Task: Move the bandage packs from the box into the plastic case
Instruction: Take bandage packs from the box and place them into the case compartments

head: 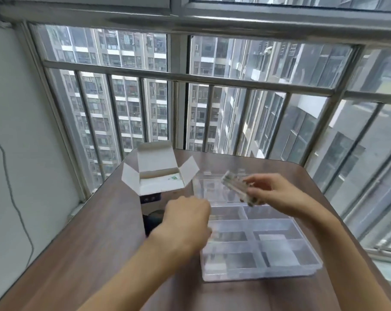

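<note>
The dark wood-grain worktop carries a clear plastic compartment case and, just left, an open white cardboard box. The right hand pinches a blurred stack of bandage packs above the case's far end; next, lower them into a compartment. The left hand hovers curled; whether it holds anything is unclear.

No legible text (all blurred).

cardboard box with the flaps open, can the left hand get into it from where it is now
Probably yes. The cardboard box stands with its flaps spread, open top facing up, just beyond the left hand. Nothing shows between them, and the right hand holds the bandage packs off over the plastic case.
</note>
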Demonstrator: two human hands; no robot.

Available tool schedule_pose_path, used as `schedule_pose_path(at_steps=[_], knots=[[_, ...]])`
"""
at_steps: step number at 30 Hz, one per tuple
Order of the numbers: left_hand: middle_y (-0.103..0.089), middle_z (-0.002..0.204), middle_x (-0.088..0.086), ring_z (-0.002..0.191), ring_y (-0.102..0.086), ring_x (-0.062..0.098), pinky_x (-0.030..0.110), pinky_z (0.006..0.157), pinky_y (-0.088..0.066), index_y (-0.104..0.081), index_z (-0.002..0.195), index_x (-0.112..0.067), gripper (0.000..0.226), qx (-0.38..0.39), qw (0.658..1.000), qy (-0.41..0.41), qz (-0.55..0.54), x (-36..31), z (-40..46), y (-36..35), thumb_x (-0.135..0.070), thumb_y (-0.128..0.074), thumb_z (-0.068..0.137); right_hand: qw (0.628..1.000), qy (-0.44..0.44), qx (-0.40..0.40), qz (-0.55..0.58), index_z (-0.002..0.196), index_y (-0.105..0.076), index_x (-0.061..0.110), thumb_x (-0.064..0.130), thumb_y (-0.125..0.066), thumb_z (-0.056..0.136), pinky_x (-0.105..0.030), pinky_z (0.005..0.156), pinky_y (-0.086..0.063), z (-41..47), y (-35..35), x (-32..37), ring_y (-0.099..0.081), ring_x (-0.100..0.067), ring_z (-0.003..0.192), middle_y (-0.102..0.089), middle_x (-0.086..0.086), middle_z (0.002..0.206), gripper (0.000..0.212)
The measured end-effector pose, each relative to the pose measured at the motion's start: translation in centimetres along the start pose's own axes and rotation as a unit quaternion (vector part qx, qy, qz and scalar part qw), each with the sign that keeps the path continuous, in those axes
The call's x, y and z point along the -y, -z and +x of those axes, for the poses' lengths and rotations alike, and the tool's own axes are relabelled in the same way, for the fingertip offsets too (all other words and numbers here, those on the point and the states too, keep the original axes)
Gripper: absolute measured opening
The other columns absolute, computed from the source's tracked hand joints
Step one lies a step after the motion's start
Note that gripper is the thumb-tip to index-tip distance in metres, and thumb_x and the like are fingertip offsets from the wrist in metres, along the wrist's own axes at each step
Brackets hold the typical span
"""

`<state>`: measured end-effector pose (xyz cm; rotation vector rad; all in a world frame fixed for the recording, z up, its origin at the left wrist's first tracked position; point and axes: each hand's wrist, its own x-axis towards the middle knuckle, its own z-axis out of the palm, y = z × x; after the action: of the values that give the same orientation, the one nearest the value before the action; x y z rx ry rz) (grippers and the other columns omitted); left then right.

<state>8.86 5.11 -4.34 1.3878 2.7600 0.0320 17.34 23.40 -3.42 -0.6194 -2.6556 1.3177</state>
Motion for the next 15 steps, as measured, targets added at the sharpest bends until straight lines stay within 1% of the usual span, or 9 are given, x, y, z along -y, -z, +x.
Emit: schedule_pose_path(at_steps=[2,4,7,8,9,11,13,15], knots=[[-0.06,0.117,0.006,0.108,-0.057,0.029,0.031,0.074,-0.036,-0.053,0.113,-0.016,0.024,0.017,1.0,0.025,0.009,-0.3,0.2,-1.1,-0.027,-0.053,0.092,0.998,-0.034,0.051,0.022,0.113,-0.061,0.014,0.01,-0.058,0.091,-0.034,0.085,-0.053,0.0,0.1,-0.7,-0.067,-0.02,0.088,-0.071,-0.008,0.097,0.022],[-0.059,0.117,0.007,0.11,-0.055,0.029,0.031,0.076,-0.038,-0.05,0.115,-0.016,0.026,0.027,0.999,0.031,-0.006,0.1,0.4,-1.3,-0.027,-0.054,0.091,0.993,-0.055,0.086,0.055,0.107,-0.061,0.012,0.011,-0.06,0.09,-0.029,0.083,-0.054,0.0,0.0,-1.1,-0.066,-0.017,0.083,-0.071,-0.009,0.096,0.017],[-0.059,0.117,0.005,0.109,-0.055,0.027,0.032,0.082,-0.042,-0.053,0.111,-0.018,0.022,0.047,0.998,0.03,-0.017,1.6,0.7,-1.1,-0.023,-0.052,0.089,0.991,-0.061,0.086,0.076,0.099,-0.063,0.007,0.013,-0.063,0.088,-0.02,0.068,-0.052,0.2,-0.5,-1.4,-0.061,-0.011,0.073,-0.069,-0.01,0.088,0.012],[-0.06,0.116,0.004,0.109,-0.055,0.026,0.032,0.084,-0.043,-0.054,0.109,-0.02,0.019,0.047,0.998,0.025,-0.026,2.2,0.7,-1.1,-0.026,-0.052,0.09,0.992,-0.059,0.077,0.081,0.097,-0.064,0.007,0.013,-0.064,0.087,-0.018,0.066,-0.051,0.3,-0.7,-1.4,-0.061,-0.01,0.072,-0.069,-0.011,0.089,0.011],[-0.061,0.115,0.002,0.107,-0.055,0.024,0.032,0.085,-0.044,-0.054,0.105,-0.023,0.017,0.043,0.998,0.02,-0.048,2.7,0.7,-1.0,-0.033,-0.051,0.092,0.992,-0.054,0.069,0.086,0.096,-0.065,0.009,0.014,-0.065,0.087,-0.019,0.067,-0.052,0.3,-0.8,-1.4,-0.062,-0.01,0.073,-0.07,-0.013,0.091,0.01],[-0.063,0.111,-0.001,0.105,-0.057,0.022,0.032,0.085,-0.045,-0.054,0.101,-0.026,0.024,0.021,0.995,0.02,-0.09,3.3,0.4,-0.6,-0.047,-0.047,0.094,0.994,-0.04,0.053,0.089,0.094,-0.066,0.013,0.015,-0.067,0.085,-0.024,0.074,-0.054,0.2,-0.9,-1.3,-0.063,-0.012,0.077,-0.071,-0.013,0.095,0.009],[-0.061,0.117,0.002,0.109,-0.056,0.026,0.032,0.083,-0.043,-0.054,0.11,-0.021,0.031,0.006,0.998,0.032,-0.051,3.5,0.3,-0.4,-0.047,-0.042,0.097,0.995,-0.024,0.036,0.089,0.097,-0.066,0.015,0.014,-0.066,0.085,-0.029,0.082,-0.054,0.1,-1.1,-1.0,-0.064,-0.013,0.08,-0.072,-0.011,0.096,0.012],[-0.058,0.123,0.007,0.113,-0.053,0.03,0.032,0.081,-0.04,-0.051,0.115,-0.016,0.032,0.02,0.999,0.037,-0.001,3.3,0.3,-0.8,-0.041,-0.044,0.097,0.995,-0.006,0.038,0.097,0.102,-0.067,0.016,0.013,-0.066,0.085,-0.027,0.081,-0.054,0.0,-1.3,-0.8,-0.065,-0.013,0.081,-0.073,-0.009,0.096,0.018]])
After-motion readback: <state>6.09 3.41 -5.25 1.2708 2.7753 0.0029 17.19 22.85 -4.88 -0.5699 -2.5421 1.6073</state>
